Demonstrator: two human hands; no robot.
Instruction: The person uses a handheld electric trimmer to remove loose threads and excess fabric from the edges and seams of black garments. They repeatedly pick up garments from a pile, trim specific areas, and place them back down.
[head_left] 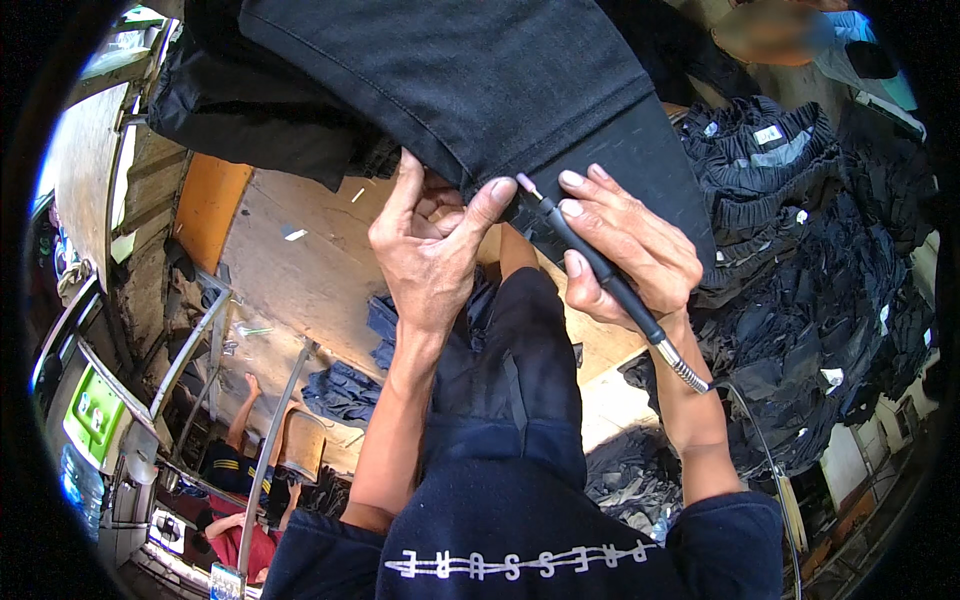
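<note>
My left hand pinches the lower edge of a black garment between thumb and fingers, where a stitched seam meets a wide band. Some of its fingers are curled behind the cloth and partly hidden. In my right hand is a slim black rotary grinder handpiece, held like a pen. A small pinkish grinding bit sticks out of its front end, close to my left thumb and the seam. From its rear end comes a metal spring sleeve over my right forearm.
Stacked black garments with elastic waists rise at the right, above a heap of dark cloth. Dark cloth pieces lie on the wooden boards. Other people sit at lower left, near metal rails. A cable hangs at right.
</note>
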